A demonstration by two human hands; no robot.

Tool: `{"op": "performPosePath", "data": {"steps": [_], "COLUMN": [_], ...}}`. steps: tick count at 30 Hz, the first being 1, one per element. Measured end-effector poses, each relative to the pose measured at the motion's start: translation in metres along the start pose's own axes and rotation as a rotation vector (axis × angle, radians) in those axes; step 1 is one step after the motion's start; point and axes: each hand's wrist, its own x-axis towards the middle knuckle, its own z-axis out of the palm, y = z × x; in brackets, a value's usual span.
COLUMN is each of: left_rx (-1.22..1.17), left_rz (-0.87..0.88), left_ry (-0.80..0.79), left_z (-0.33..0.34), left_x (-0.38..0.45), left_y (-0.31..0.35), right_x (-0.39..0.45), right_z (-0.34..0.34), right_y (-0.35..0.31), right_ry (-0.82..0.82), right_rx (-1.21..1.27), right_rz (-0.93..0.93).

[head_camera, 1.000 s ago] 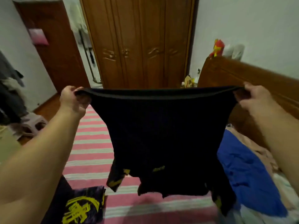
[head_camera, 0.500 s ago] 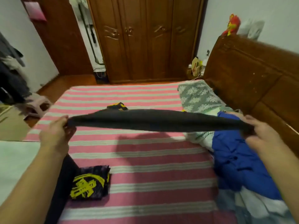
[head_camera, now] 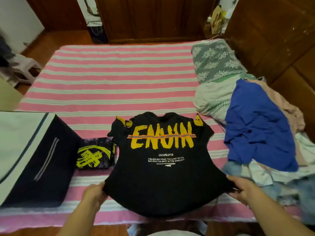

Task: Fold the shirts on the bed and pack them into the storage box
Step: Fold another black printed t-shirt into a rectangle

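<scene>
A black shirt (head_camera: 162,174) with large yellow lettering lies spread print-up on the near part of the striped bed (head_camera: 109,79), collar pointing away from me. My left hand (head_camera: 94,193) grips its hem at the lower left corner. My right hand (head_camera: 245,189) grips the hem at the lower right. A folded black shirt with a yellow graphic (head_camera: 94,155) lies just left of it. The dark storage box (head_camera: 42,164) with a pale lid stands at the bed's left, beside the folded shirt.
A heap of unfolded clothes with a blue shirt (head_camera: 255,125) on top fills the right side of the bed. A grey patterned pillow (head_camera: 216,60) lies beyond it by the wooden headboard (head_camera: 272,40). A wardrobe (head_camera: 153,17) stands past the bed's far edge.
The black shirt was held up in the air by its hem, then swung down. It now lies flat on the bed, print up, both hands still on the hem.
</scene>
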Motion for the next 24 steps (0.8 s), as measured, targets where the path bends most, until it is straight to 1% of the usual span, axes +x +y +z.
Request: {"op": "performPosePath", "data": {"steps": [2, 3, 4, 5, 6, 7, 9, 11, 12, 14, 16, 17, 18, 19, 20, 22, 23, 24], "left_rx": [0.180, 0.279, 0.342, 0.410, 0.488, 0.553, 0.602, 0.525, 0.458, 0.285, 0.121, 0.059, -0.016, -0.110, -0.209, -0.359, -0.396, -0.406], "left_rz": [0.203, 0.351, 0.492, 0.634, 0.793, 0.912, 1.027, 1.061, 1.043, 0.948, 0.823, 0.750, 0.649, 0.514, 0.366, 0.133, 0.073, 0.042], "left_ry": [0.042, 0.056, 0.028, -0.041, -0.124, -0.206, -0.325, -0.396, -0.427, -0.477, -0.447, -0.417, -0.404, -0.412, -0.434, -0.472, -0.490, -0.512], "left_z": [0.011, 0.018, 0.027, 0.039, 0.053, 0.068, 0.098, 0.123, 0.131, 0.141, 0.145, 0.145, 0.145, 0.146, 0.147, 0.149, 0.150, 0.152], "left_x": [-0.020, -0.033, -0.053, -0.072, -0.096, -0.114, -0.153, -0.183, -0.195, -0.210, -0.214, -0.211, -0.208, -0.206, -0.204, -0.208, -0.211, -0.215], "left_y": [0.009, 0.015, 0.022, 0.028, 0.035, 0.039, 0.045, 0.047, 0.049, 0.053, 0.056, 0.056, 0.056, 0.057, 0.058, 0.062, 0.064, 0.065], "right_x": [-0.005, -0.005, -0.012, -0.025, -0.048, -0.074, -0.124, -0.158, -0.170, -0.182, -0.185, -0.183, -0.181, -0.174, -0.168, -0.152, -0.147, -0.144], "right_z": [0.007, 0.013, 0.021, 0.032, 0.047, 0.062, 0.095, 0.125, 0.134, 0.142, 0.138, 0.136, 0.134, 0.133, 0.134, 0.128, 0.123, 0.120], "right_y": [0.000, -0.004, -0.009, -0.014, -0.020, -0.025, -0.027, -0.018, -0.013, -0.004, -0.002, -0.001, -0.001, 0.002, 0.005, 0.017, 0.025, 0.030], "right_ry": [0.011, 0.031, 0.060, 0.065, 0.045, 0.005, -0.093, -0.247, -0.327, -0.512, -0.683, -0.736, -0.756, -0.679, -0.555, -0.289, -0.257, -0.318], "right_rx": [-0.064, -0.104, -0.164, -0.234, -0.297, -0.371, -0.499, -0.470, -0.420, -0.299, -0.267, -0.290, -0.280, -0.273, -0.240, -0.118, -0.040, 0.057], "right_rz": [-0.063, -0.131, -0.220, -0.324, -0.433, -0.544, -0.740, -0.868, -0.892, -0.822, -0.766, -0.756, -0.743, -0.733, -0.736, -0.594, -0.468, -0.287]}}
